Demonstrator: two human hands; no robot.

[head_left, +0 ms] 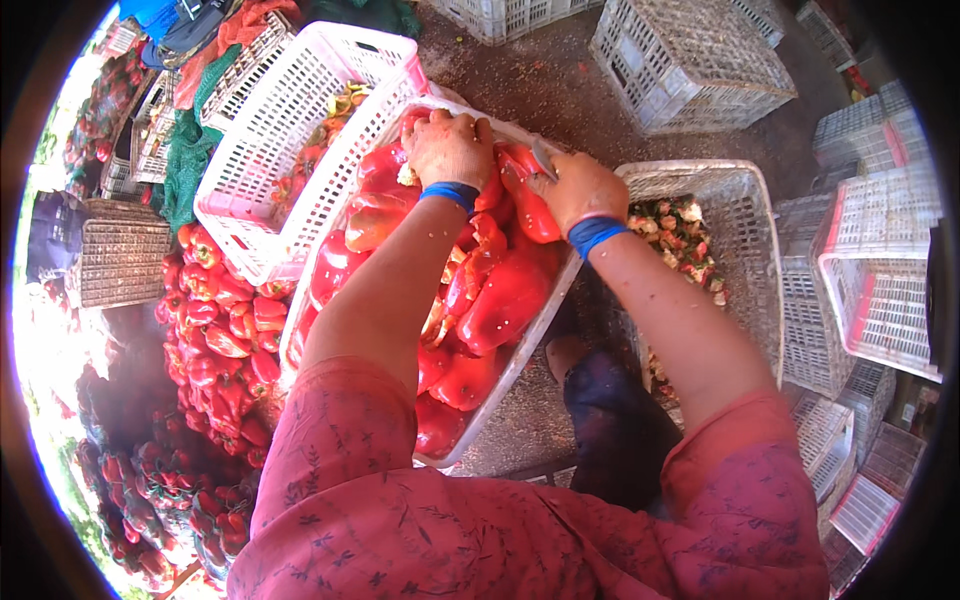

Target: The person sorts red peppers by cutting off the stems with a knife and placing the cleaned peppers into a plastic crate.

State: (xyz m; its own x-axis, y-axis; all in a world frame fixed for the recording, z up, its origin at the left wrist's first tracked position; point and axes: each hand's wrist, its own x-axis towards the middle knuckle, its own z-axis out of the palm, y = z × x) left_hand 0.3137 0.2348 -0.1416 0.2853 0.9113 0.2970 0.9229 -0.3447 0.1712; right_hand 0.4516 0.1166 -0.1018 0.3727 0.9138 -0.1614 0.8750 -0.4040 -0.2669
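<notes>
A long pale crate (520,365) full of red bell peppers (505,300) stands in front of me, some of them cut open. At its far end, my left hand (450,150) curls its fingers down over a red bell pepper (414,120); the fingertips are partly hidden. My right hand (582,190) is closed on a small knife (544,160), whose short blade shows beside the thumb; the handle is hidden in the hand. A red bell pepper (530,196) lies against this hand at the crate's right rim.
A pink and white crate (255,195) with some pepper scraps stands at the left. To the right, a white crate (755,270) holds pepper cores and trimmings (675,235). Whole peppers (215,345) are heaped on the left. Upturned crates (690,65) and stacked crates (880,250) stand beyond.
</notes>
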